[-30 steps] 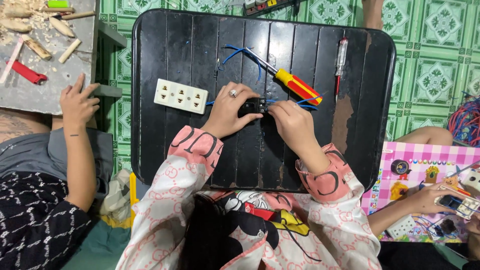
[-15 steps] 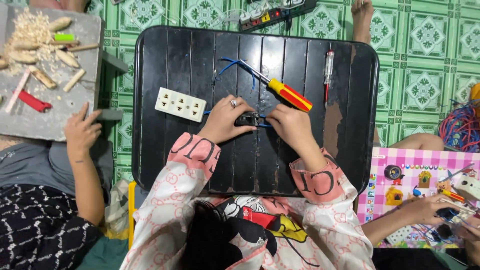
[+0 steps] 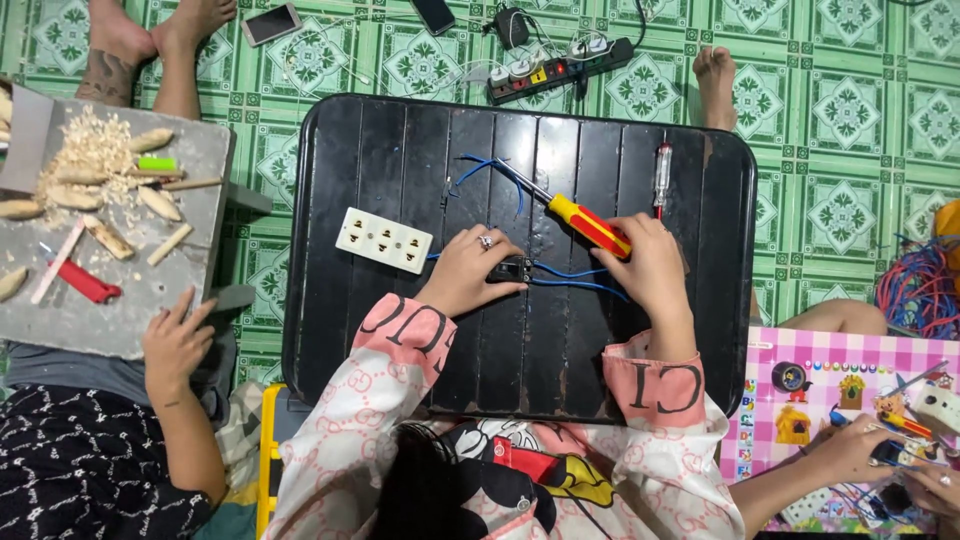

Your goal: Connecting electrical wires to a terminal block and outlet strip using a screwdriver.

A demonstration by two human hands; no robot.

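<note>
My left hand (image 3: 468, 270), with a ring on one finger, pinches a small black electrical part (image 3: 515, 268) on the black slatted table (image 3: 400, 340). Thin blue wires (image 3: 580, 280) run from that part to the right and up across the table. My right hand (image 3: 648, 265) sits to the right of the part, its fingers closed over the red end of a yellow and red screwdriver (image 3: 580, 220). The screwdriver's metal shaft points up and left over a loop of blue wire (image 3: 478, 168).
A white socket plate (image 3: 384, 240) lies left of my left hand; a clear-handled tester screwdriver (image 3: 661, 175) lies at the upper right. A power strip (image 3: 560, 70) lies beyond the table. Another person's hand (image 3: 175, 340) rests by a wood-strewn board (image 3: 110, 300); a pink checkered board (image 3: 850, 350) lies right.
My right hand left the black part and moved right onto the screwdriver's handle. My left hand stays on the part. The view has shifted down the table.
</note>
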